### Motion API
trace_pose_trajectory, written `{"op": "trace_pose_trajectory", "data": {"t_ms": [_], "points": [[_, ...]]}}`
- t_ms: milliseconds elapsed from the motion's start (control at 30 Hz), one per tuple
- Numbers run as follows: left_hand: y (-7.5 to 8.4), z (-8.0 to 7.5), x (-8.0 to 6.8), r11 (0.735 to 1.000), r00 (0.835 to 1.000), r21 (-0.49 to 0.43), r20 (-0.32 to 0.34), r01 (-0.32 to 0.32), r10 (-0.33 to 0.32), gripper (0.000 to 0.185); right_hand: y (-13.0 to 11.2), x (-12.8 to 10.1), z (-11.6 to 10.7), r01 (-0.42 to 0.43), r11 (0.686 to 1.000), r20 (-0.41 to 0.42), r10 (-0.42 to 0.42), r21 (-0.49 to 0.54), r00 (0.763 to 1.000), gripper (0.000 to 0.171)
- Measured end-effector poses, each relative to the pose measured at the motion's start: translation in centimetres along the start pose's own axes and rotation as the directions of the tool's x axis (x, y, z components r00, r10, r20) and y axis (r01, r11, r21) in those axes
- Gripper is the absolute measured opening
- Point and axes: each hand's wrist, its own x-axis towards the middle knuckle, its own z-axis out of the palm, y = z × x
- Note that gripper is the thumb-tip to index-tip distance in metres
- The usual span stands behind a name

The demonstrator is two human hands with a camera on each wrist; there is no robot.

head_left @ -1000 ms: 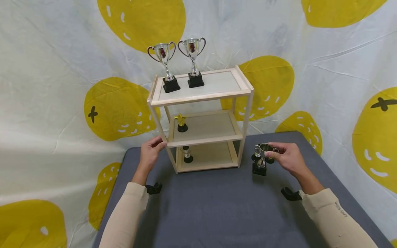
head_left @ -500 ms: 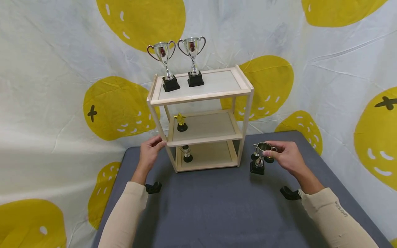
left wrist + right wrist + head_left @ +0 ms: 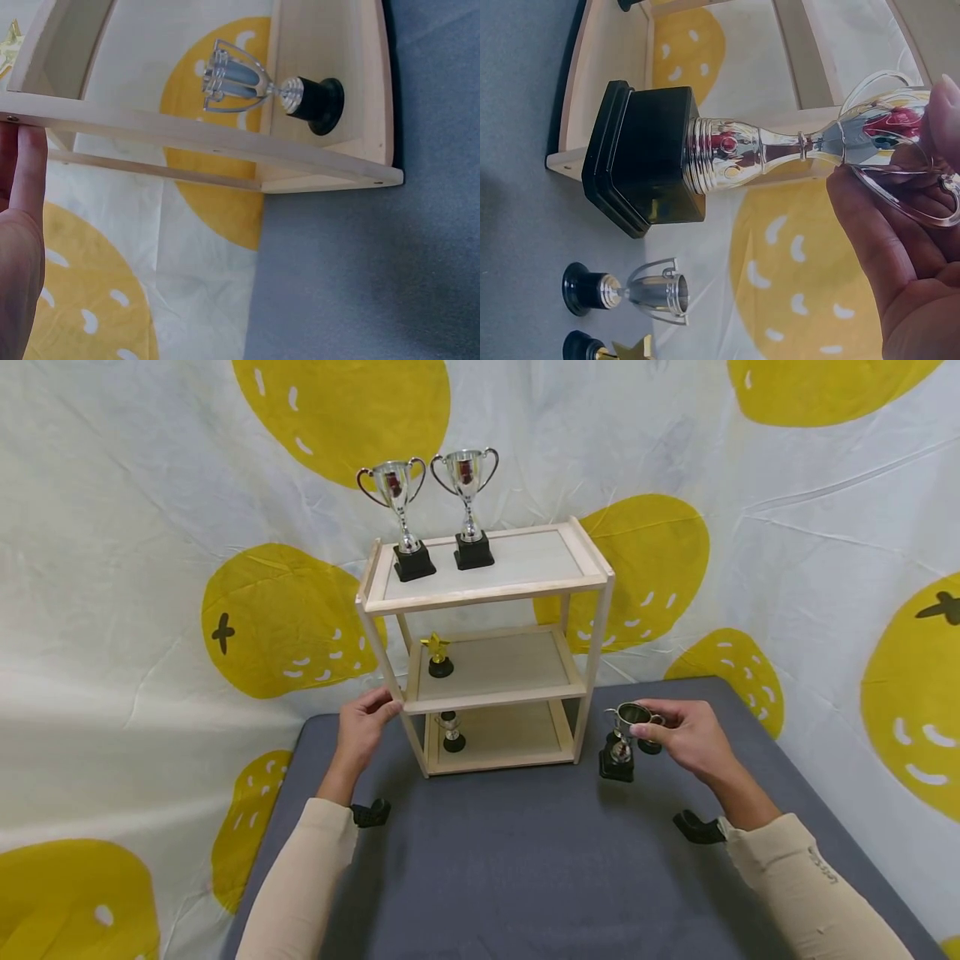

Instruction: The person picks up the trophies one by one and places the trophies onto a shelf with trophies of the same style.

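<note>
My right hand [image 3: 690, 735] holds a silver two-handled trophy cup [image 3: 617, 765] by its bowl, thumb on the near side and fingers round a handle. The cup is upright, its square black base close over the table right of the shelf. In the right wrist view a smaller silver trophy [image 3: 660, 292] and part of a gold star trophy [image 3: 634, 349] stand beyond it; the held cup mostly hides them in the head view. My left hand [image 3: 362, 727] grips the left front post of the wooden three-tier shelf [image 3: 495, 702] at mid height.
Two large silver trophies [image 3: 411, 562] [image 3: 474, 552] stand on the top tier, at the left. A gold star trophy [image 3: 439, 660] is on the middle tier's left, and a small silver trophy [image 3: 453, 735] on the bottom tier. A cloth with yellow fruit hangs behind the grey table [image 3: 510, 860].
My right hand has carried the silver trophy cup slightly left, toward the shelf, and a little away from me. The left hand keeps its grip on the shelf post.
</note>
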Motion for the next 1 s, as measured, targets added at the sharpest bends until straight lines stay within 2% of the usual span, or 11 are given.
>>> {"op": "trace_pose_trajectory", "data": {"t_ms": [533, 767, 1000], "points": [[-0.1, -0.1, 0.0, 1.000, 1.000, -0.011, 0.008, 0.013, -0.013, 0.038, -1.1, -0.1, 0.5, 0.018, 1.000, 0.027, -0.018, -0.004, 0.999, 0.038], [0.0, 0.0, 0.0, 1.000, 1.000, -0.017, 0.011, -0.003, 0.003, 0.037, -1.7, -0.2, 0.7, 0.025, 0.999, 0.057, -0.028, 0.037, 0.998, 0.039], [0.0, 0.0, 0.0, 1.000, 1.000, -0.016, 0.011, 0.009, -0.009, 0.037, -2.0, 0.0, 1.0, 0.041, 0.998, 0.081, -0.045, 0.055, 0.996, 0.039]]}}
